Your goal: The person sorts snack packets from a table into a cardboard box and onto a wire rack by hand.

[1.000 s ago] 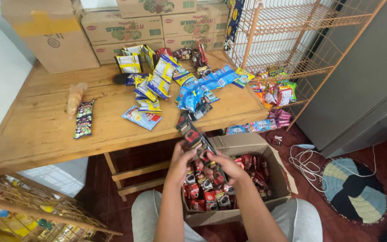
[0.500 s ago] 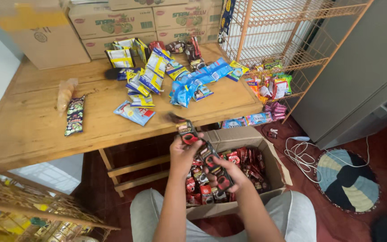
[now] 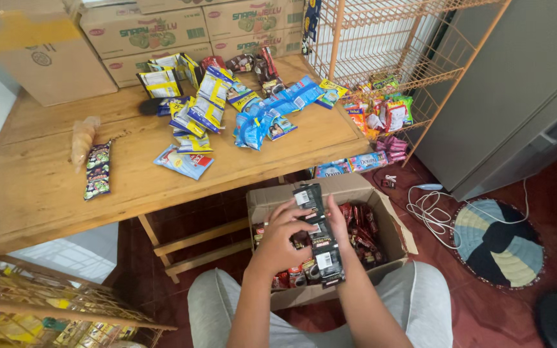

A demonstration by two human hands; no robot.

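Observation:
Both my hands hold a strip of dark sachets (image 3: 318, 238) over an open cardboard box (image 3: 394, 235) that rests on my lap. My left hand (image 3: 280, 240) grips the strip's left side, fingers curled over its top. My right hand (image 3: 339, 222) is behind the strip's right edge, mostly hidden. The box holds several red and black sachets (image 3: 361, 232).
A wooden table (image 3: 40, 206) ahead carries blue, yellow and dark snack packets (image 3: 209, 106) and stacked cardboard cartons (image 3: 146, 32). An orange wire rack (image 3: 388, 45) with packets stands at right. Another wire rack (image 3: 53, 309) lies lower left. A white cable (image 3: 430, 206) and round mat (image 3: 496, 240) lie on the floor.
The sachet strip has come down from near the table edge to just above the box, and both hands have lowered with it. The view has shifted slightly.

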